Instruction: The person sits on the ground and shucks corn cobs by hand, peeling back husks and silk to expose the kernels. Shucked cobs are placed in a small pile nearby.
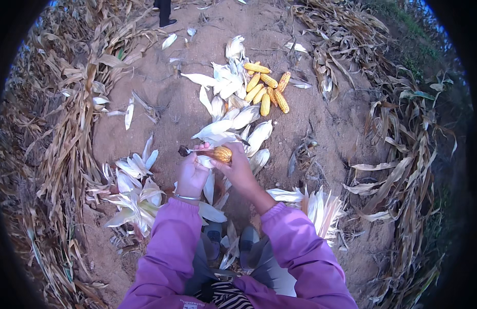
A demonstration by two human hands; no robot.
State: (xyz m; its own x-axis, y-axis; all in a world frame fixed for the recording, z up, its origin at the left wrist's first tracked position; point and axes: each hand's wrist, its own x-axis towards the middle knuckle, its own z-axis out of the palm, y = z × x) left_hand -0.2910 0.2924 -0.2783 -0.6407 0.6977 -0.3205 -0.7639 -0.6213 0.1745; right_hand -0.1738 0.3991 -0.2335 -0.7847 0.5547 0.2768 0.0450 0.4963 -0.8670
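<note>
Between my hands is a partly husked ear of corn [222, 154], its yellow kernels bare at the right end and dark silk trailing left. My left hand [193, 173] grips the pale husk and silk at its left side. Around the kernel end, my right hand [238, 165] is closed. Unhusked ears in pale husks [259, 137] lie on the soil just beyond my hands. Farther off, a small pile of bare yellow corn cobs [265, 105] rests beside more white husks [227, 82].
Peeled husks lie in heaps at the left [136, 193] and right [321, 210] of my legs. Rows of dry corn stalks [74, 127] border the bare soil on the left, with more stalks [404, 174] on the right. Another person's leg [165, 13] shows at the top.
</note>
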